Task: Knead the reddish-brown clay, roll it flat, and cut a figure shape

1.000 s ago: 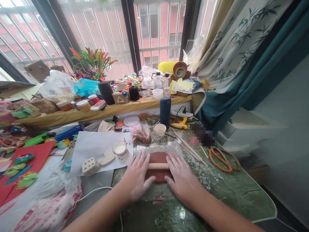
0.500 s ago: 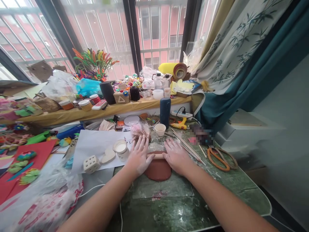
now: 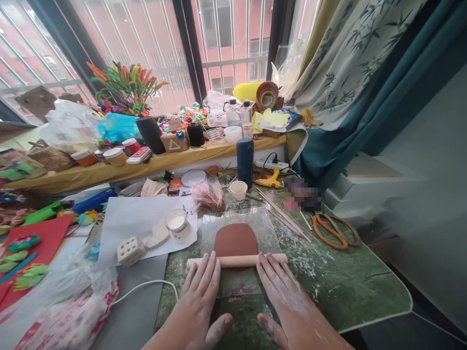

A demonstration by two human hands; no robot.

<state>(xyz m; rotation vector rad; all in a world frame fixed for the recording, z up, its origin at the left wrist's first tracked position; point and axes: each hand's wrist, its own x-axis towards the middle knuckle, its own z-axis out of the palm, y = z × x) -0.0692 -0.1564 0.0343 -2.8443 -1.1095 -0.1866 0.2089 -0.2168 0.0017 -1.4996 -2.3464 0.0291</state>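
A pale wooden rolling pin lies crosswise over the near edge of a flat, rounded slab of reddish-brown clay. My left hand rests flat on the pin's left part, fingers stretched out and thumb apart. On its right part my right hand lies the same way, with white powder over the fingers and back. Neither hand wraps round the pin. Under the clay is a clear plastic sheet on the green tabletop.
Left of the sheet, white paper bears a die-shaped block, a heart-shaped piece and a jar of white powder. Beyond stand a paper cup and a dark blue cylinder. Orange-handled scissors and thin sticks lie right.
Both hands have drawn back toward me, the rolling pin moving from the clay's far part to its near edge. More of the clay is uncovered. The view has shifted slightly.
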